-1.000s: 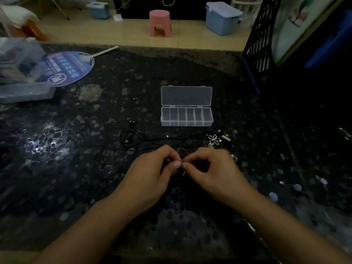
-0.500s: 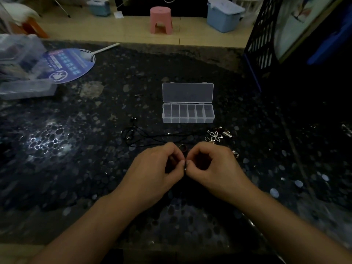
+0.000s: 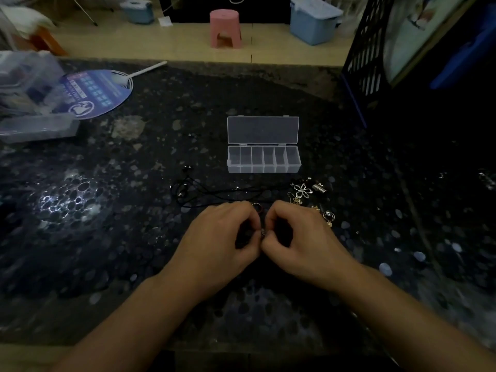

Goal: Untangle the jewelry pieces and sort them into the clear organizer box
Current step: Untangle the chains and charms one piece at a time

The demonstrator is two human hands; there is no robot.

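The clear organizer box (image 3: 263, 167) lies open on the dark speckled table, its lid (image 3: 263, 129) folded back and its several compartments showing nothing inside. My left hand (image 3: 220, 237) and my right hand (image 3: 300, 237) meet fingertip to fingertip below it, both pinching one small jewelry piece (image 3: 263, 232). A ring (image 3: 256, 207) lies just behind my knuckles. A black cord necklace (image 3: 204, 193) sprawls to the left. A silver flower pendant (image 3: 303, 189), a small clasp (image 3: 319, 187) and a round earring (image 3: 328, 216) sit to the right.
A round blue hand fan (image 3: 99, 92) and clear plastic containers (image 3: 35, 127) lie at the table's far left. A black mesh rack (image 3: 367, 57) stands at the far right. Beyond the table edge are a pink stool (image 3: 225, 28) and a blue bin (image 3: 312, 20) on the floor.
My fingertips have curled in tighter on the small piece between them. The view has shifted slightly; the box and the loose jewelry stay where they were.
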